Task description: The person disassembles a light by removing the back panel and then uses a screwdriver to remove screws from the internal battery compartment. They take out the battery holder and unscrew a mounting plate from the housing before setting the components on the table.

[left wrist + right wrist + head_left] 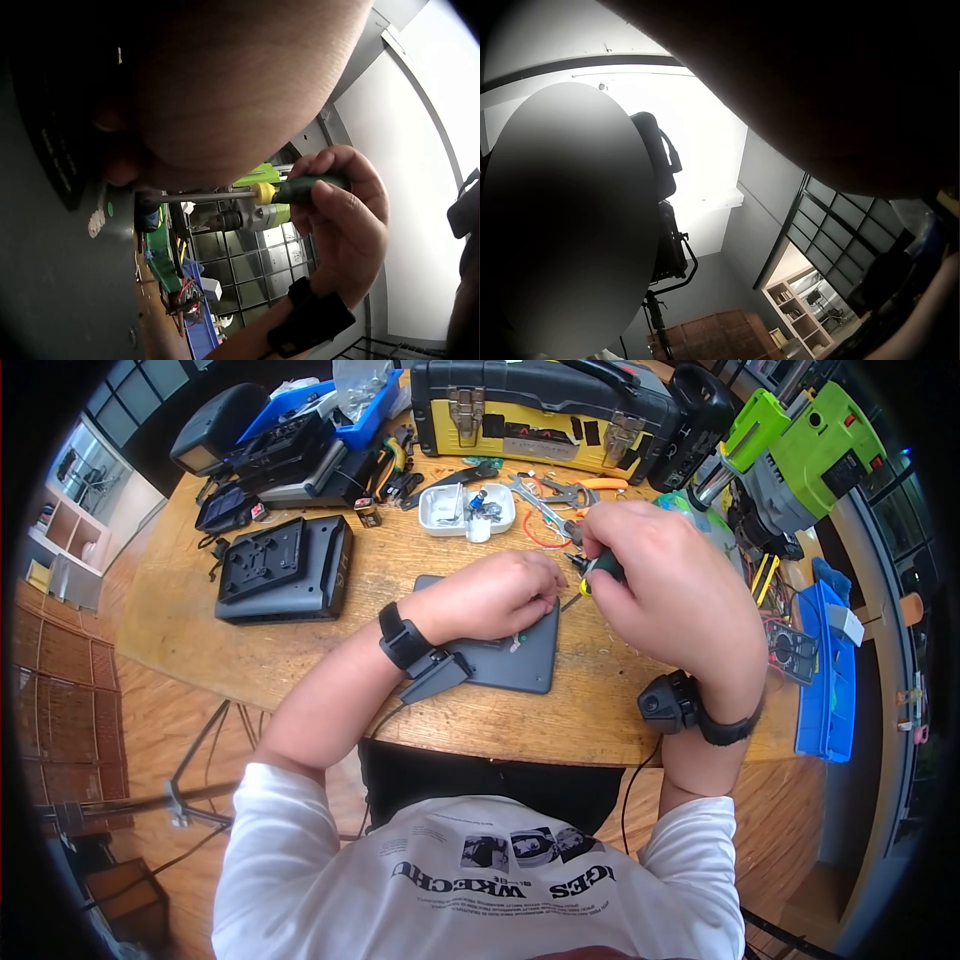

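In the head view my right hand (670, 585) grips a screwdriver (296, 191) by its green handle, above the table to the right of a dark grey panel (535, 660). Its yellow collar and long metal shaft show in the left wrist view, with the shaft pointing at my left hand (495, 595). That hand lies over the panel, fingers curled down close to a black strip-like part (56, 157). I cannot tell what its fingertips hold. A small green-and-white piece (101, 216) lies on the panel. The right wrist view hides the right hand's work.
Behind the hands are a white divided box (440, 525) of small parts, pliers (565, 495) and a yellow-black toolbox (545, 430). A black device (325, 575) lies left. A green drill press (820, 460), multimeter (790, 650) and blue bin (825, 705) stand right.
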`<act>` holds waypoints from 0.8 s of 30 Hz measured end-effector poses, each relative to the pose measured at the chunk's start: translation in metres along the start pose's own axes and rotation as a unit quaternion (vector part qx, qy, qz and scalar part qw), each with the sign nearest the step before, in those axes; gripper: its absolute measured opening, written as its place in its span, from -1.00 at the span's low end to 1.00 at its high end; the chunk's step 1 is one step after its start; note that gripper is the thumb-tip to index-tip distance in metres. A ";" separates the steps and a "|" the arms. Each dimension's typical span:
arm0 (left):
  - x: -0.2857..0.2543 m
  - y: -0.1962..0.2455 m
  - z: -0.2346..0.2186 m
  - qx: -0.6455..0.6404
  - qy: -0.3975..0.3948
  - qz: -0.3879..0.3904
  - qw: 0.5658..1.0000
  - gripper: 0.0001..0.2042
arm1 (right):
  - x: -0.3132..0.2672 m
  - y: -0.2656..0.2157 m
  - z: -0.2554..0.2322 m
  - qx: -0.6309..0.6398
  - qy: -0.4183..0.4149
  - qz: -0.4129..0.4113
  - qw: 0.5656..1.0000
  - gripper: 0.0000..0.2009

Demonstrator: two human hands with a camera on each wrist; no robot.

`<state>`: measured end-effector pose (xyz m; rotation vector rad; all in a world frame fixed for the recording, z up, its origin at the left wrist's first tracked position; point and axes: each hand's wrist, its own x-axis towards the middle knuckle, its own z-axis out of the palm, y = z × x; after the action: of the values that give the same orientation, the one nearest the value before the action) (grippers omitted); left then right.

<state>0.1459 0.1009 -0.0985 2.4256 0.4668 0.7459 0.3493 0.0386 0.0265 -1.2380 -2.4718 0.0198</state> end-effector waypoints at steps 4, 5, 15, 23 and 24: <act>0.000 0.000 0.001 0.005 0.002 0.005 1.000 -0.92 | 0.000 0.000 0.001 0.001 -0.003 0.006 1.000 -0.84; 0.000 0.000 0.000 0.005 0.002 0.004 1.000 -0.92 | 0.000 0.000 0.001 0.002 -0.002 0.005 1.000 -0.84; 0.000 -0.001 0.002 0.004 0.002 0.005 1.000 -0.91 | -0.002 0.001 0.000 0.012 0.010 0.001 1.000 -0.86; 0.005 0.021 0.011 0.156 -0.025 -0.026 0.987 -0.86 | -0.007 0.002 -0.010 0.008 -0.021 0.034 0.999 -0.87; 0.009 0.039 0.010 0.227 -0.056 -0.054 0.971 -0.84 | -0.007 0.000 -0.013 0.013 -0.035 0.047 0.998 -0.87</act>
<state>0.1653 0.0704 -0.0782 2.8142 0.7900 0.4896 0.3578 0.0313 0.0360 -1.3643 -2.4613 0.1233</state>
